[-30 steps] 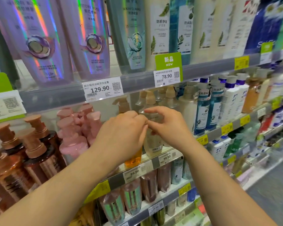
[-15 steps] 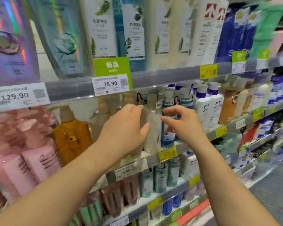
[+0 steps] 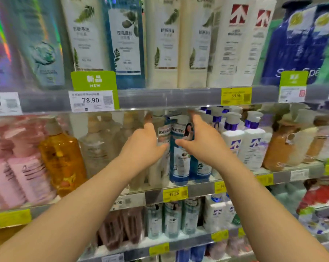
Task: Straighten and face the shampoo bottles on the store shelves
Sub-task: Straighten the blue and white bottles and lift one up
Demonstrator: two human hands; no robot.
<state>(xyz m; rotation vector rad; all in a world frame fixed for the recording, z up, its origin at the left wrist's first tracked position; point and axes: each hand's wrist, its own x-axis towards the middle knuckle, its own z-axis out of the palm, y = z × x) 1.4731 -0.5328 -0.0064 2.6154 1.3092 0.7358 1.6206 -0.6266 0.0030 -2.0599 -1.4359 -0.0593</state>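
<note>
While two hands reach, two blue bottles

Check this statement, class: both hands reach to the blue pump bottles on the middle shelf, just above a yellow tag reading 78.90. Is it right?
Not quite. In the head view the yellow tag under the blue pump bottles reads 45.50; 78.90 is on the white tag on the shelf above. The left hand and right hand do reach there.

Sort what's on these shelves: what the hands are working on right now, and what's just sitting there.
In hand: blue-and-white pump bottle, cream pump bottle, left hand, right hand.

Just sitting: amber bottle, pink bottles, white purple-collared bottles, price tag 78.90.
</note>
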